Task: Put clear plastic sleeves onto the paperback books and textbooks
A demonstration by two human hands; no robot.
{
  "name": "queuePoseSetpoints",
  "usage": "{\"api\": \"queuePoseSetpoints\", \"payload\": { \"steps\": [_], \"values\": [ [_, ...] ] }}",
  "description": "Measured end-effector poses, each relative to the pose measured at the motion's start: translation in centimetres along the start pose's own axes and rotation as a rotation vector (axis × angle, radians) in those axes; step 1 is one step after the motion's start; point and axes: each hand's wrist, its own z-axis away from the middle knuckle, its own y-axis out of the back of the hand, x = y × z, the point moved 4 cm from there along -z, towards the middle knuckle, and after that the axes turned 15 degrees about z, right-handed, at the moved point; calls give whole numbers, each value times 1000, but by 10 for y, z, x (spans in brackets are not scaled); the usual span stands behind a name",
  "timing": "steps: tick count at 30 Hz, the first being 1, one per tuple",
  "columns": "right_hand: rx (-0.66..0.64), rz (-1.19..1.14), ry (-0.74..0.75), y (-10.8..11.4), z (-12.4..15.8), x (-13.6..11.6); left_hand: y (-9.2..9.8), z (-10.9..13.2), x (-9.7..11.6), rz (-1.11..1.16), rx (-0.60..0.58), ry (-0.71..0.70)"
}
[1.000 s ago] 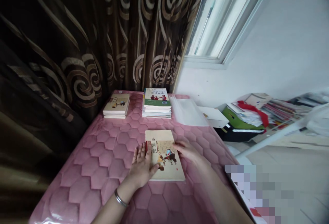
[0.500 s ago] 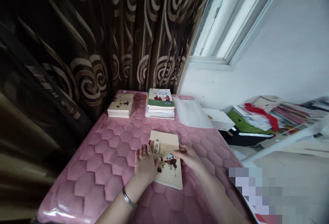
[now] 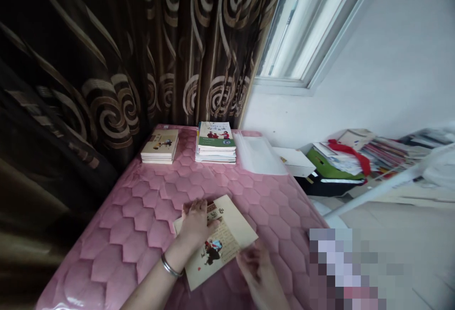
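Observation:
A cream book with a small painted figure and dark title characters lies slanted over the pink quilted surface. My left hand, with a silver bangle at its wrist, grips the book's upper left edge, thumb across the cover. At the lower right edge, near a corner, my right hand has its fingers bent against the book; they are slightly blurred. Farther back sits a stack of similar cream books. Beside that stack is another of books and booklets, a green and white one on top.
A translucent plastic sheet lies at the back right of the pink quilted surface. Beyond it are a white box and a heap of papers with red cloth. A patterned curtain hangs along the left and back.
The book has turned clockwise, its top now pointing right. My right hand has come down and nearer along with its edge; my left hand stays at the other side. The view has shifted slightly.

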Motion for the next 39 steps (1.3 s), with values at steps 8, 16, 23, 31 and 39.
{"api": "queuePoseSetpoints", "payload": {
  "steps": [8,16,23,31,39],
  "values": [
    [-62,459,250,29,-92,-34,-2,2,-1,-59,95,-74],
    [-314,706,151,-5,-132,-69,-4,4,-2,-68,112,-107],
    [-387,530,213,-16,-136,-67,-6,4,-4,-72,118,-124],
    [-293,467,164,-15,-143,-60,-1,6,0,-35,88,-119],
    [-285,333,131,-17,-129,-52,2,-1,-4,-29,18,-252]
  ]
}}
